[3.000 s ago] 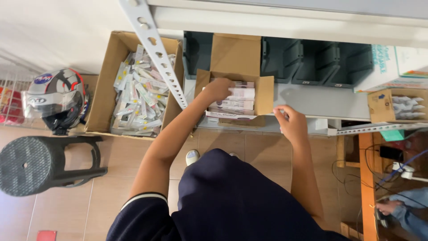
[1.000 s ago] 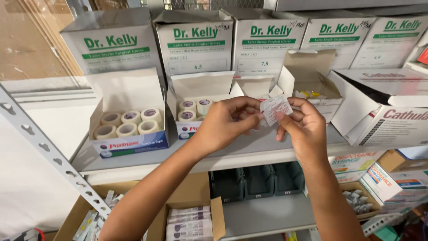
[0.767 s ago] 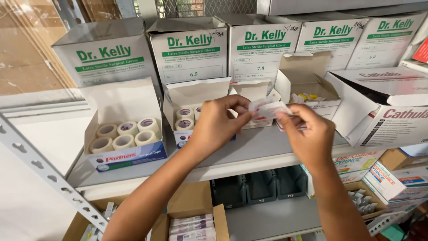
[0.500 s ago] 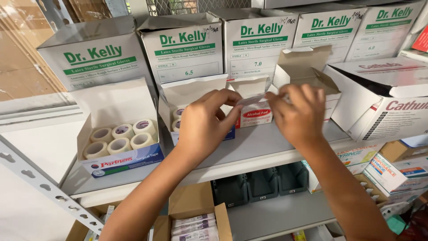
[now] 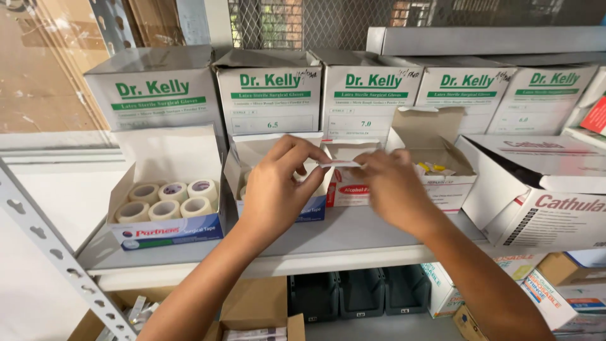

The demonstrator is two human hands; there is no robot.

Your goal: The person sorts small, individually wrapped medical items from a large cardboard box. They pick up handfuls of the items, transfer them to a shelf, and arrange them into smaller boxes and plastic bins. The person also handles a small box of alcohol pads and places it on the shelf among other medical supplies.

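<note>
- Presently, I am watching the left hand (image 5: 273, 189) and the right hand (image 5: 392, 189) meeting over the small white-and-red box (image 5: 348, 187); both are pinching one flat white sachet (image 5: 341, 165) by its ends, thumb against fingertips.
- The sachet is sitting level, just above the box's raised flap, probably so it can pass through the opening.
- At nine o'clock from the hands, an open box of tape rolls (image 5: 165, 201) is resting on the grey shelf (image 5: 341, 243).
- At three o'clock, an open box of small yellow-tipped items (image 5: 435, 169) is standing, and a large white carton (image 5: 543, 189) beyond.
- At twelve o'clock, a row of white boxes with green lettering (image 5: 271, 91) is lining the back.
</note>
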